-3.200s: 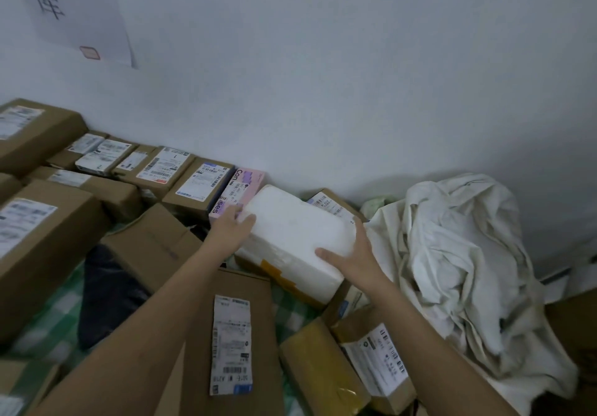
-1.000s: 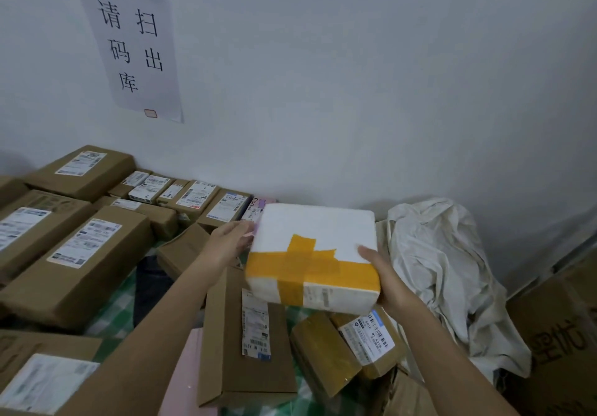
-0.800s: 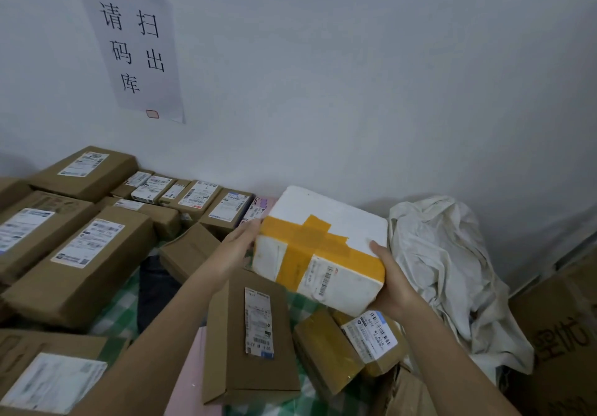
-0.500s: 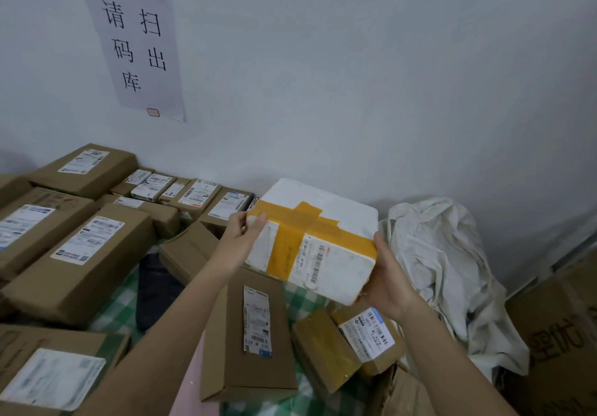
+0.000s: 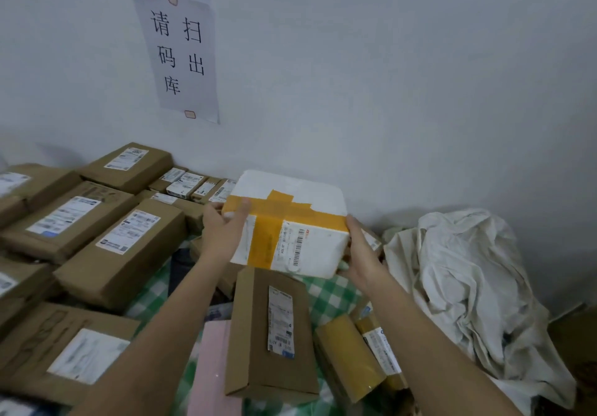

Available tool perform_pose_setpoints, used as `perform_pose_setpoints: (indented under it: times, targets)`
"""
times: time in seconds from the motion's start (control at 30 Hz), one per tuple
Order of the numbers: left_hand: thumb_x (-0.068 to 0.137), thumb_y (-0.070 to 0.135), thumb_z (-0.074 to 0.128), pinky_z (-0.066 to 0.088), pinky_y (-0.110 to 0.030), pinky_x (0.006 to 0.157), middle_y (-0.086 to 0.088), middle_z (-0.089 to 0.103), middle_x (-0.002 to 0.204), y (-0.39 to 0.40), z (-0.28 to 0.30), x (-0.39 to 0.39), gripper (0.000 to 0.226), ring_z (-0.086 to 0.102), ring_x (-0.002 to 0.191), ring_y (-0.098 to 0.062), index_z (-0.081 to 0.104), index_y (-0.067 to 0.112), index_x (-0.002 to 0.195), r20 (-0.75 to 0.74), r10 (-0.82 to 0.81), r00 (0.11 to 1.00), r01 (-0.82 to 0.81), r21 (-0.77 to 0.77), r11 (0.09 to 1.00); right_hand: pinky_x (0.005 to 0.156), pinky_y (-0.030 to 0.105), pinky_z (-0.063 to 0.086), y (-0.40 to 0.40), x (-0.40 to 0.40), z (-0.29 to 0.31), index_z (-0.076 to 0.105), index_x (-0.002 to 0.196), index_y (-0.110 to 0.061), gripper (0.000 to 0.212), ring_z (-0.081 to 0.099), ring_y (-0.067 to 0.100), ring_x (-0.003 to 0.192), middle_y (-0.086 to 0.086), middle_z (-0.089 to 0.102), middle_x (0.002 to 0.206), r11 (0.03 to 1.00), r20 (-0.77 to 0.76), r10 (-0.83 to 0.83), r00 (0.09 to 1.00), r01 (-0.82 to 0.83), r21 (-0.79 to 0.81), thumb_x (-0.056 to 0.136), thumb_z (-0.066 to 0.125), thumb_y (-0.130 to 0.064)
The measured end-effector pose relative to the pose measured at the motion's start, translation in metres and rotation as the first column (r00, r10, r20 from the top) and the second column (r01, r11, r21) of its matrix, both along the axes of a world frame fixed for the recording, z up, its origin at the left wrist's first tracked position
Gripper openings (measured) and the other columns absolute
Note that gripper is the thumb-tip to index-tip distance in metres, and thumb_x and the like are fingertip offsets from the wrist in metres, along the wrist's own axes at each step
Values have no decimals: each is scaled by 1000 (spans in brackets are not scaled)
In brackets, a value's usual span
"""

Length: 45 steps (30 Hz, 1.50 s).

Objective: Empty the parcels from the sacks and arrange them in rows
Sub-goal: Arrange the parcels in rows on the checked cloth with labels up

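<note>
Left hand (image 5: 223, 228) gripping the left end of the foam box (image 5: 290, 221), thumb hooked over the top edge on the orange tape (image 5: 281, 215). Right hand (image 5: 361, 254) clasping the box's right end, palm against its side and fingers tucked underneath. Held between both hands in the air, tilted, with its labelled near face turned toward the camera, above the green checked cloth (image 5: 326, 293). Just below and nearer, a long carton (image 5: 268, 335) lying flat, label up, with a pink parcel (image 5: 216, 367) at its left edge. To the right of that carton, a taped parcel (image 5: 349, 351) wrapped in yellow-brown tape, touching another labelled one. Left of the hands, brown boxes (image 5: 122, 247) laid side by side in rows, labels up, reaching back to the wall (image 5: 387, 92). Small boxes (image 5: 190, 183) lined along the wall's foot behind the left hand. Far right, a crumpled white sack (image 5: 462, 273) heaped against the wall. On the wall above the rows, a paper sign (image 5: 181, 57) with black characters.
</note>
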<state>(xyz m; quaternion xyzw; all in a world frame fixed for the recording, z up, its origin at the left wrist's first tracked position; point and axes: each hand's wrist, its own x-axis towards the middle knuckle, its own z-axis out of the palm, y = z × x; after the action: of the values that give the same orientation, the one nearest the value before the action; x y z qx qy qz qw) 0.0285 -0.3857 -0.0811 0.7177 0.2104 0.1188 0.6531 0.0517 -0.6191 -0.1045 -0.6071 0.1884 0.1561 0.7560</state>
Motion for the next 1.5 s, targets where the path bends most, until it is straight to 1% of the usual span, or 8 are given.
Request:
perform_pose_setpoints:
  times: [0.17, 0.37, 0.5, 0.67, 0.97, 1.2, 1.33, 1.5]
  targets:
    - [90, 50, 56, 48, -43, 91, -8, 41, 141, 39, -10, -9, 61, 53, 112, -22, 31, 27, 141, -16, 66, 998, -62, 190, 980, 106, 55, 37, 44, 14, 10, 58, 111, -33, 27, 54, 15, 104, -4, 62, 114, 980, 36, 197, 980, -196, -18, 95, 46, -52]
    - [99, 42, 37, 34, -49, 104, -14, 27, 149, 57, -22, -16, 42, 33, 133, -34, 42, 25, 137, -158, 110, 981, 1, 576, 818, 96, 46, 44, 83, 23, -6, 38, 142, -30, 53, 52, 21, 109, 2, 53, 135, 890, 24, 347, 937, -322, -323, 96, 38, -57]
    - [99, 44, 30, 11, -59, 112, -14, 38, 148, 50, -31, -10, 42, 24, 141, -37, 59, 24, 122, -128, 139, 982, 64, 919, 389, 98, 41, 43, 90, 30, -13, 43, 138, -25, 53, 52, 20, 111, 0, 54, 126, 887, 67, 339, 938, -295, -355, 96, 37, -57]
    - [83, 71, 30, 5, -61, 109, -7, 69, 107, 27, -34, 4, 69, 60, 112, -33, 70, 20, 105, -147, -90, 985, 150, 988, 25, 105, 46, 42, 84, 39, -19, 49, 134, -25, 49, 53, 20, 119, 2, 54, 134, 892, 139, 313, 939, -241, -383, 97, 37, -55]
    - [77, 26, 65, 32, -63, 102, -20, 61, 122, -24, -39, 19, 44, 55, 117, -39, 63, 8, 117, -146, -122, 982, 144, 989, -27, 96, 42, 50, 40, 45, -38, 52, 130, -20, 38, 59, 17, 106, -3, 58, 121, 886, 144, 272, 951, -189, -423, 101, 40, -43]
    - [89, 36, 54, 35, -54, 103, -11, 60, 125, -54, -44, 46, 43, 55, 116, -30, 55, 15, 127, -219, -140, 966, 209, 975, -78, 99, 41, 49, -9, 69, -58, 60, 113, -27, 18, 56, 15, 108, -5, 59, 117, 824, 145, 277, 950, -157, -544, 96, 54, -27]
    - [99, 45, 23, 41, -38, 91, -4, 60, 110, -69, -42, 68, 45, 56, 101, -22, 54, 16, 114, -212, -164, 963, 199, 975, -94, 98, 31, 43, -43, 91, -73, 59, 125, -16, 34, 53, 17, 111, 3, 57, 129, 665, 100, 333, 938, -158, -730, 91, 61, -18]
    - [99, 41, 28, 32, -46, 103, -10, 59, 119, -94, -50, 80, 42, 52, 113, -29, 55, 13, 116, -267, -83, 960, 259, 961, -99, 108, 37, 37, -76, 116, -105, 47, 139, -17, 61, 41, 30, 129, 12, 44, 144, 377, -26, 363, 932, -172, -910, 83, 67, -27]
